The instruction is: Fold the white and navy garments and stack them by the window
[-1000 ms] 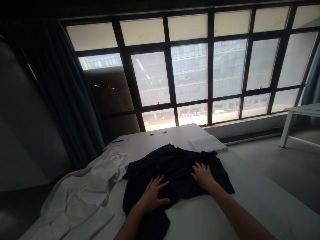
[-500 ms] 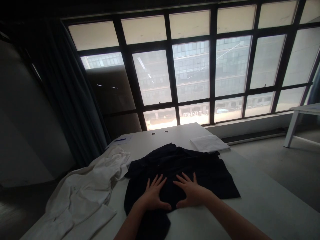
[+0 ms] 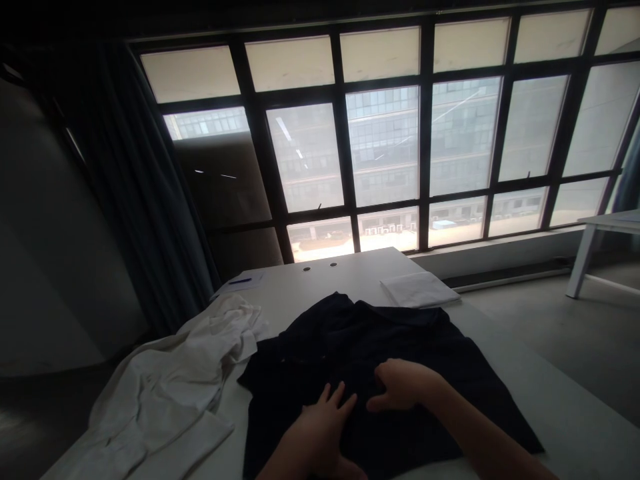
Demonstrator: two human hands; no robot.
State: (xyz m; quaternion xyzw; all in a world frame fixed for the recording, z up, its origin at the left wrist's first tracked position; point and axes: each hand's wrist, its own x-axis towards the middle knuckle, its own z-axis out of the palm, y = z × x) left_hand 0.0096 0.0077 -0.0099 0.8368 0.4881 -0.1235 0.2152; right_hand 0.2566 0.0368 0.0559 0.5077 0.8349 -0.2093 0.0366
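Both our left hand (image 3: 320, 427) and right hand (image 3: 407, 385) are reaching over the navy garment (image 3: 345, 343) lying across our white table (image 3: 370, 275), left fingers standing wide, right ones bending inward, their grip unclear.

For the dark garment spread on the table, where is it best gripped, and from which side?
Probably by the near right corner of the dark garment, pinched by the right hand coming in from the right. That corner looks flat and narrows to a distinct point against the white table, whereas the garment's left edge runs close to the pale cloth.
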